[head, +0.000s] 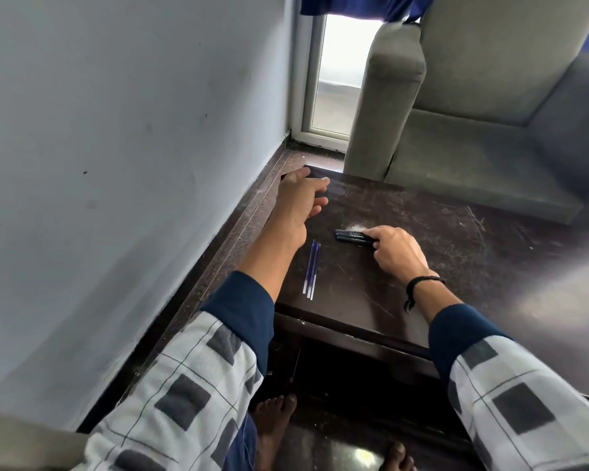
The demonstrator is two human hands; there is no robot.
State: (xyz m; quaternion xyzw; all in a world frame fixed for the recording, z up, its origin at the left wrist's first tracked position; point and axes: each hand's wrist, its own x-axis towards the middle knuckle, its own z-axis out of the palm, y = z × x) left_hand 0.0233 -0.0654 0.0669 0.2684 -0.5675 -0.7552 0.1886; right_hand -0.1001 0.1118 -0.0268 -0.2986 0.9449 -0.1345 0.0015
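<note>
Dark table (456, 266) | pen refills (310, 270) extracted, 8 o'clock of pen barrels (352, 235) | right hand (398, 253) pinches them | left hand (298, 205) released | refit pending

We see a pale blue-grey wall (116, 147), scuffed in places, rising to the left of the left hand (298, 205). Beyond both hands, a narrow white-framed window (333, 79) lets in daylight under a blue curtain (347, 5). A grey armchair (473, 113) stands past the right hand (398, 251). The dark surface (473, 253) under them is scratched, and a dark polished floor (238, 232) runs along the wall.
</note>
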